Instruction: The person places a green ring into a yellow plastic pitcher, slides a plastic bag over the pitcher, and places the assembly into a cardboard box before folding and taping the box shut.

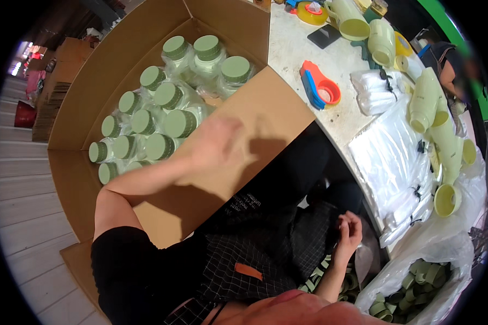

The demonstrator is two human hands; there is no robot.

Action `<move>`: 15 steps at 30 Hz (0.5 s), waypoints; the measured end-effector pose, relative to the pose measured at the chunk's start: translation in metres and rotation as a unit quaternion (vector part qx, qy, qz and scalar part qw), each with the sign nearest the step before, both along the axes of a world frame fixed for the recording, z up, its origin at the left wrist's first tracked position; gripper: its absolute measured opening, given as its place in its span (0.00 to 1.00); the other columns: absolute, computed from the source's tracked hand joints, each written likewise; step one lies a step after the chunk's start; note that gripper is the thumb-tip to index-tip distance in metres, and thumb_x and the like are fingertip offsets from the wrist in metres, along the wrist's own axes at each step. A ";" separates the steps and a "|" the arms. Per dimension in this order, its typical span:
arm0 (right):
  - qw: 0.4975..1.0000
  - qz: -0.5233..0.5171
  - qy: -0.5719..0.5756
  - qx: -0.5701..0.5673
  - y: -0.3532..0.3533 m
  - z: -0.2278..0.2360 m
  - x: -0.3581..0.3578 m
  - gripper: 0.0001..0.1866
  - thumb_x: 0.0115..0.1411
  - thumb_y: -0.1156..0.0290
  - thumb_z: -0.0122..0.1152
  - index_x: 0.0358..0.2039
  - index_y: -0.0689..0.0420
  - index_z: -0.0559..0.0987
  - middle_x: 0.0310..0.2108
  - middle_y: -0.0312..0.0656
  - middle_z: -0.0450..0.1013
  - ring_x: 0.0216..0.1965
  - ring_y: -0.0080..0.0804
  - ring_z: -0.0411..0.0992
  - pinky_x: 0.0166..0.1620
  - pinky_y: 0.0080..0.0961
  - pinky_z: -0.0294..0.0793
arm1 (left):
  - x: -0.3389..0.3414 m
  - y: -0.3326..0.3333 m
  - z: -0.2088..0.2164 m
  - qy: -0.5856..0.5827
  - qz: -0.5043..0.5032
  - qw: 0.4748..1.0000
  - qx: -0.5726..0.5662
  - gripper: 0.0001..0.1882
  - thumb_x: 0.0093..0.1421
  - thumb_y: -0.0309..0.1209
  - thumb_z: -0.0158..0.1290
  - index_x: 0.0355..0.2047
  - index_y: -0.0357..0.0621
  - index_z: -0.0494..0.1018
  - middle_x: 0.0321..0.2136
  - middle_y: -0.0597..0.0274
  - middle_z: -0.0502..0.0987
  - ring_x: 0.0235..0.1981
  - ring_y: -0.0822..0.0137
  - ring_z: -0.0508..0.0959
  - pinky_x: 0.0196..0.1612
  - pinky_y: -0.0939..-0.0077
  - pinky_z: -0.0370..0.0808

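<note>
My left hand (220,136) is over the near flap (279,103) of a large cardboard box, close to the bottles inside. Motion smears its fingers, so I cannot tell what they hold, if anything. Several pale bottles with round sage-green lids stand in the box, each in clear plastic wrap; one lid (180,124) is just left of the hand. My right hand (350,230) hangs beside my dark checked apron (265,252), near the table edge. Its fingers are loosely curled and apart from the thumb, with nothing visible in them.
A white worktable (293,49) on the right carries an orange-and-blue tape dispenser (321,86), a dark phone (324,36), clear plastic bags (387,157) and several pale green cups (424,100). A plastic-lined bin (450,246) holds green band-like pieces. Another person (447,70) is beyond the table.
</note>
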State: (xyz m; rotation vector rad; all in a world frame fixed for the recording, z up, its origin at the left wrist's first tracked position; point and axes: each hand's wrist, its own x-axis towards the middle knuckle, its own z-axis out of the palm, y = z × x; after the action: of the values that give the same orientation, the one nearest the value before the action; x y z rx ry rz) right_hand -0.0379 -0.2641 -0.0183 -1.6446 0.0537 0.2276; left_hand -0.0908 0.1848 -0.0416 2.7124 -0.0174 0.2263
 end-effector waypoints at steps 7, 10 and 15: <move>0.978 0.174 -0.091 0.072 0.024 0.037 0.067 0.12 0.65 0.73 0.61 0.46 0.63 0.77 0.37 0.38 0.76 0.38 0.21 0.72 0.45 0.19 0.72 | -0.085 -0.098 0.024 0.030 0.024 0.962 0.270 0.28 0.55 0.27 0.52 0.58 0.41 0.66 0.58 0.49 0.68 0.60 0.46 0.67 0.60 0.49 0.64; 0.970 0.195 -0.133 0.061 0.003 0.068 0.094 0.11 0.65 0.73 0.60 0.46 0.64 0.76 0.38 0.39 0.76 0.39 0.22 0.72 0.47 0.20 0.71 | -0.069 -0.091 0.100 -0.009 0.151 0.961 0.230 0.31 0.52 0.22 0.49 0.60 0.42 0.64 0.51 0.49 0.74 0.53 0.50 0.74 0.54 0.54 0.71; 0.978 0.151 -0.139 0.021 -0.062 0.043 0.086 0.10 0.65 0.72 0.59 0.44 0.64 0.75 0.36 0.39 0.75 0.38 0.24 0.71 0.46 0.21 0.70 | -0.023 -0.008 0.160 0.032 0.331 0.911 0.245 0.14 0.56 0.28 0.52 0.44 0.41 0.70 0.32 0.47 0.79 0.36 0.46 0.79 0.39 0.50 0.76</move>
State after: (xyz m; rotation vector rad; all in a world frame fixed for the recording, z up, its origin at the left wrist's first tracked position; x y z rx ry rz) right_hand 0.0478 -0.3257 0.0244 -1.6251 -0.4145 0.2255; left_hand -0.1140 0.1769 0.1182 3.1164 1.0028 0.3648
